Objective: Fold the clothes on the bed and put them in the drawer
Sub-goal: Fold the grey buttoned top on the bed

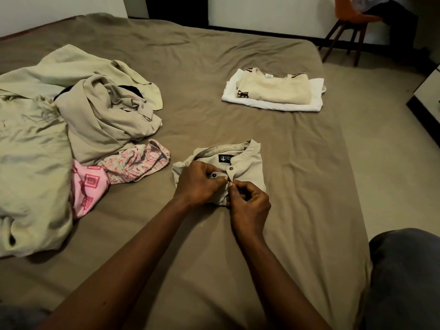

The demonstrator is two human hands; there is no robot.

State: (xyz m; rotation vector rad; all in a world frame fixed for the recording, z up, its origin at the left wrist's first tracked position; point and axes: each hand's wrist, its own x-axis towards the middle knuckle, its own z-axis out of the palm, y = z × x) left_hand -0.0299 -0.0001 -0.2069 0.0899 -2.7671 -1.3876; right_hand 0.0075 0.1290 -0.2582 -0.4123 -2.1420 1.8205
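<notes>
A folded beige collared shirt [250, 163] lies on the bed [214, 55] in front of me, collar away from me, its dark label showing. My left hand [200, 184] pinches the left edge of its button placket. My right hand [247, 201] pinches the placket from the right, fingertips meeting the left hand's just below the top button. Farther right, a folded cream shirt [273, 89] rests on a folded white garment [314, 101]. On the left lies a heap of unfolded clothes [100, 115], with a pink patterned garment [88, 186] at its near edge.
A large pale green garment [31, 163] covers the bed's left side. An orange chair with wooden legs [350, 25] stands on the floor at the far right. A white furniture edge [428, 91] shows at the right border. My knee [404, 270] is at the lower right.
</notes>
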